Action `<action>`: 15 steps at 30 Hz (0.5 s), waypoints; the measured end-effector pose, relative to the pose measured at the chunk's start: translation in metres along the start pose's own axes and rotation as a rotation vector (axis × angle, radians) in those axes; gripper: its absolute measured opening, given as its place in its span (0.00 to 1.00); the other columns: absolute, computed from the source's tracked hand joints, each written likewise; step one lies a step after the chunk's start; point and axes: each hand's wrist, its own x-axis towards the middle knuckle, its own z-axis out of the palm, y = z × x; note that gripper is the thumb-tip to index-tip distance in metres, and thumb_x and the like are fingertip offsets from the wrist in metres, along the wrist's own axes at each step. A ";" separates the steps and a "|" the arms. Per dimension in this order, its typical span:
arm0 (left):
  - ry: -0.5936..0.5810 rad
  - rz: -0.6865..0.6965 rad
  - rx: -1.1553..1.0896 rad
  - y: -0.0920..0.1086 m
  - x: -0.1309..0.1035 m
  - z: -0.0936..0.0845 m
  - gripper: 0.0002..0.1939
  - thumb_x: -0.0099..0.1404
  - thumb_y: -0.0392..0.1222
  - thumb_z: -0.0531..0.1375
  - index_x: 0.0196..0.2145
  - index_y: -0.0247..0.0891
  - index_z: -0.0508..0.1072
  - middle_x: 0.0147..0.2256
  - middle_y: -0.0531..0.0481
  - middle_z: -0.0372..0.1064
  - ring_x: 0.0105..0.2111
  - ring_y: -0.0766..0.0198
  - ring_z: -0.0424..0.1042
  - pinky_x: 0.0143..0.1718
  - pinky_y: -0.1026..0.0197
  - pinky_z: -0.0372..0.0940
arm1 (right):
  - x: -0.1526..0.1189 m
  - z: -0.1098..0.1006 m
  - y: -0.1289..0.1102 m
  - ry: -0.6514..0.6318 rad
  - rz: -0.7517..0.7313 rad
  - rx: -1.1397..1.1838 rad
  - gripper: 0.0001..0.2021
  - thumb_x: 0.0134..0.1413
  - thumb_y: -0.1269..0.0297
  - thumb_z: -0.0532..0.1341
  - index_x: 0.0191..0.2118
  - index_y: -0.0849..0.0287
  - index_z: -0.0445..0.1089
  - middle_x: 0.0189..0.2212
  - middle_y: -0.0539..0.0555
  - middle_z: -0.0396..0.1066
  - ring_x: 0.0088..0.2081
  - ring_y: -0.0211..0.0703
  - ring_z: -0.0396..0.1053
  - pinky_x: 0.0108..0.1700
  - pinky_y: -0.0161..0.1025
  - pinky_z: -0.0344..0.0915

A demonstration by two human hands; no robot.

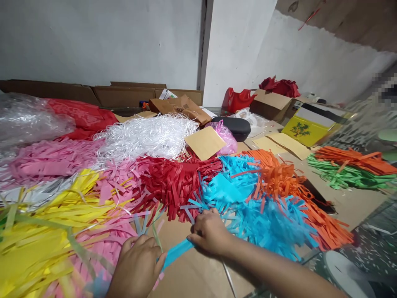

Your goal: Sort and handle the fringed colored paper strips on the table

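Note:
A narrow blue strip of tissue paper (177, 251) is stretched between my two hands over the brown work surface. My left hand (136, 263) grips its near left end, fingers curled. At the other end, my right hand (211, 232) is closed around it, beside a pile of blue fringed paper (266, 223). Beyond my hands lies dark red fringed paper (173, 186). Yellow fringed paper (40, 240) and pink fringed paper (96, 244) spread to the left of my left hand. Orange fringed paper (279, 178) lies past the blue pile.
White stringy strands (149, 136) are heaped at the back near a tan card (205, 142) and a black case (232, 127). A yellow box (312, 126) stands back right, with green fringed paper (344, 171) nearby. Clear plastic (27, 120) lies far left. A white spool (344, 273) sits lower right.

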 end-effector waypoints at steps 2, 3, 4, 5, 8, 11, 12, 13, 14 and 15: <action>0.068 -0.002 -0.007 0.000 -0.001 0.000 0.14 0.69 0.37 0.53 0.32 0.43 0.79 0.35 0.48 0.77 0.41 0.51 0.73 0.46 0.46 0.56 | -0.001 -0.002 -0.001 0.010 0.002 0.003 0.12 0.54 0.56 0.71 0.26 0.56 0.75 0.26 0.48 0.75 0.35 0.44 0.68 0.39 0.43 0.49; 0.116 0.014 -0.016 0.001 -0.002 0.000 0.11 0.67 0.36 0.56 0.35 0.45 0.79 0.36 0.50 0.77 0.42 0.53 0.73 0.47 0.47 0.56 | -0.002 -0.004 -0.001 0.020 0.006 0.005 0.11 0.54 0.56 0.72 0.28 0.56 0.75 0.27 0.49 0.75 0.35 0.44 0.68 0.39 0.43 0.50; 0.168 0.045 -0.019 0.002 -0.002 0.001 0.10 0.63 0.34 0.60 0.37 0.47 0.79 0.37 0.52 0.77 0.42 0.54 0.73 0.48 0.48 0.55 | -0.004 -0.006 -0.002 0.033 0.014 0.010 0.11 0.54 0.55 0.72 0.31 0.56 0.75 0.29 0.49 0.76 0.36 0.45 0.68 0.40 0.43 0.51; 0.219 0.087 -0.005 0.003 -0.003 0.002 0.13 0.58 0.31 0.64 0.37 0.49 0.79 0.37 0.55 0.77 0.42 0.55 0.72 0.50 0.48 0.55 | -0.007 -0.008 -0.001 0.046 -0.002 0.011 0.12 0.54 0.54 0.72 0.34 0.56 0.75 0.31 0.49 0.76 0.37 0.46 0.69 0.41 0.44 0.52; 0.326 0.238 0.109 0.012 -0.005 0.006 0.13 0.51 0.32 0.69 0.33 0.49 0.79 0.33 0.57 0.76 0.41 0.56 0.72 0.55 0.47 0.52 | -0.016 -0.014 0.001 0.111 -0.278 -0.068 0.15 0.58 0.50 0.68 0.43 0.55 0.74 0.42 0.52 0.77 0.45 0.50 0.68 0.51 0.52 0.54; 0.399 0.288 0.206 0.023 -0.005 0.013 0.06 0.55 0.43 0.68 0.33 0.43 0.81 0.32 0.51 0.76 0.42 0.52 0.70 0.58 0.44 0.50 | -0.019 -0.015 0.004 0.246 -0.582 -0.248 0.07 0.67 0.62 0.60 0.40 0.57 0.74 0.45 0.52 0.76 0.48 0.49 0.66 0.62 0.59 0.45; 0.419 0.287 0.219 0.025 -0.005 0.016 0.07 0.57 0.45 0.66 0.33 0.41 0.81 0.31 0.49 0.76 0.42 0.51 0.70 0.59 0.44 0.50 | -0.019 -0.015 0.005 0.284 -0.619 -0.285 0.07 0.67 0.66 0.58 0.37 0.58 0.73 0.45 0.51 0.77 0.48 0.48 0.66 0.64 0.59 0.42; 0.444 0.283 0.234 0.026 -0.005 0.019 0.08 0.59 0.45 0.64 0.32 0.39 0.81 0.31 0.47 0.76 0.42 0.51 0.70 0.59 0.43 0.50 | -0.018 -0.014 0.006 0.311 -0.639 -0.302 0.09 0.68 0.69 0.57 0.36 0.58 0.73 0.44 0.51 0.77 0.47 0.48 0.66 0.65 0.58 0.41; 0.470 0.281 0.249 0.026 -0.005 0.021 0.08 0.61 0.42 0.62 0.32 0.38 0.81 0.31 0.46 0.76 0.42 0.51 0.70 0.59 0.44 0.51 | -0.017 -0.014 0.007 0.328 -0.656 -0.304 0.10 0.68 0.69 0.57 0.35 0.58 0.73 0.43 0.50 0.77 0.47 0.47 0.66 0.66 0.58 0.40; 0.491 0.284 0.255 0.025 -0.004 0.024 0.09 0.63 0.39 0.59 0.31 0.38 0.80 0.30 0.46 0.75 0.41 0.52 0.70 0.59 0.44 0.51 | -0.017 -0.015 0.008 0.342 -0.664 -0.299 0.10 0.69 0.70 0.56 0.36 0.58 0.73 0.41 0.49 0.77 0.47 0.47 0.66 0.66 0.58 0.39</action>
